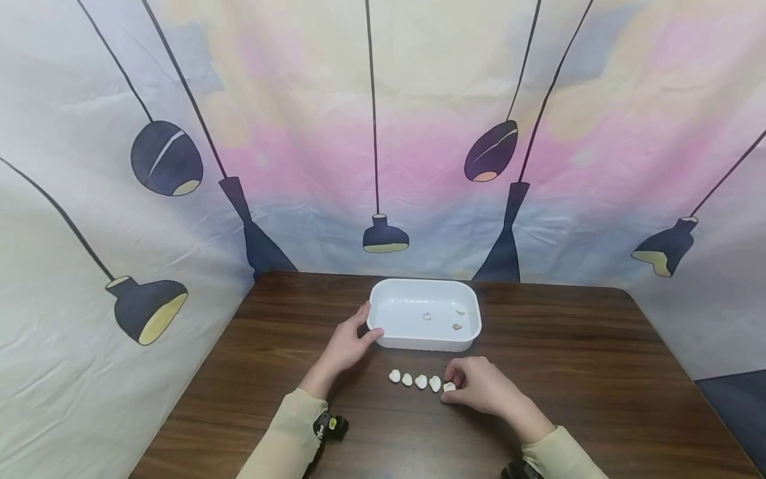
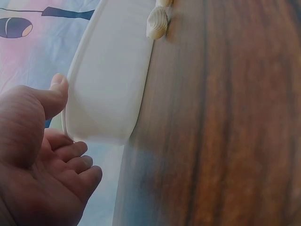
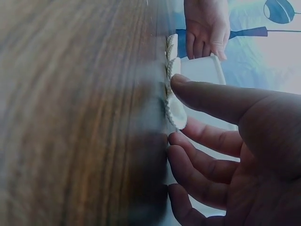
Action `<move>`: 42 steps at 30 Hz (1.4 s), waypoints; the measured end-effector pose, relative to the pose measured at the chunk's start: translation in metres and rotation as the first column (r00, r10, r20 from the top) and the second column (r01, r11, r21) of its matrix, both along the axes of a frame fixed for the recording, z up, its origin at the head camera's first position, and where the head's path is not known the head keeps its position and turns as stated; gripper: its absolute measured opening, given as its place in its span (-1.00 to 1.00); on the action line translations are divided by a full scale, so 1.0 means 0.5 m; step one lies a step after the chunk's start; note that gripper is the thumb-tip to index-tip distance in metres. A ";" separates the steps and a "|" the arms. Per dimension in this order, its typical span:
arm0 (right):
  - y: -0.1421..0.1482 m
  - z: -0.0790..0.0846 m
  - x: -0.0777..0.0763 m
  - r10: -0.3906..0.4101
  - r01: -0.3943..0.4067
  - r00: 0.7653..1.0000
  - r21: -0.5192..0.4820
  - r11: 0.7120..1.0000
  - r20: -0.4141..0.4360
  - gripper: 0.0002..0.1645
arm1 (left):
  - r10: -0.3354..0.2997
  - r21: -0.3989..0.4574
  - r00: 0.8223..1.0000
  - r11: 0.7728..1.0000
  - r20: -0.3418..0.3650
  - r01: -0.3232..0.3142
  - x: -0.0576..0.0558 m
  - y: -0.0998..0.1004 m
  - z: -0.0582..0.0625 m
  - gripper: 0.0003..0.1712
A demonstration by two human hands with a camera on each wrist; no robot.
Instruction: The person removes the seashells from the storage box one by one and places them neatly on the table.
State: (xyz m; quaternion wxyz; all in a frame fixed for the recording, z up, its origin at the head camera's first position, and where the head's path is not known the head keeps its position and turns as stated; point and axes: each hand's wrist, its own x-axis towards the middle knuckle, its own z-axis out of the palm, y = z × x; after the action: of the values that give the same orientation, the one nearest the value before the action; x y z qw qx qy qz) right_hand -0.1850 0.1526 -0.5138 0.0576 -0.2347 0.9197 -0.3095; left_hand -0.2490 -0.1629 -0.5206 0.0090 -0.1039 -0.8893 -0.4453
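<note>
Right hand (image 1: pixel 481 388) narrowly pinches the row's (image 1: pixel 421 382) three-o'clock shell (image 1: pixel 449 386), best released gently; left hand (image 1: pixel 345 345), thumb spread, grips the tray's (image 1: pixel 425 344) eight-o'clock rim.

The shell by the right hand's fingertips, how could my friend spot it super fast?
On the brown table, find the white tray. On its near side, five pale shells make a row. Yours is the end shell, furthest right, the only one the right hand is holding.

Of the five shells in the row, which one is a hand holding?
The rightmost shell in the head view: the right hand pinches it, while the other four shells lie unheld.
</note>
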 end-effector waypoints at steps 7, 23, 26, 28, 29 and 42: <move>0.003 0.007 0.001 0.021 -0.021 1.000 0.014 1.000 -0.005 -0.64 | 0.004 0.002 1.000 1.000 0.002 -0.004 -0.001 0.000 0.003 -0.13; -0.004 0.006 0.005 -0.005 0.005 1.000 0.047 0.999 -0.006 -0.71 | 0.000 -0.006 1.000 1.000 0.000 0.000 0.000 0.001 0.004 -0.13; -0.002 0.003 0.003 0.004 -0.004 1.000 0.037 0.999 -0.009 -0.70 | -0.001 -0.007 1.000 1.000 0.000 0.001 0.001 0.001 0.003 -0.12; 0.000 0.001 0.002 0.011 -0.011 1.000 0.029 1.000 -0.009 -0.70 | -0.001 -0.007 1.000 1.000 0.000 0.001 0.001 0.001 0.003 -0.12; 0.001 0.001 0.002 0.016 -0.015 1.000 0.025 1.000 -0.009 -0.70 | -0.002 -0.006 1.000 1.000 -0.001 0.002 0.001 0.001 0.003 -0.12; 0.015 0.002 -0.008 0.067 -0.067 0.998 -0.002 0.998 0.000 -0.64 | 0.008 -0.014 1.000 1.000 0.002 -0.008 0.000 0.001 0.000 -0.12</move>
State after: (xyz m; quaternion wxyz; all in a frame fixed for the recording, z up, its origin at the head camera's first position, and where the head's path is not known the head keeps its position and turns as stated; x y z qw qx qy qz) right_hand -0.1888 0.1603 -0.5128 0.0679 -0.2656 0.9110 -0.3082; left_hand -0.2492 -0.1622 -0.5205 0.0091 -0.0996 -0.8928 -0.4392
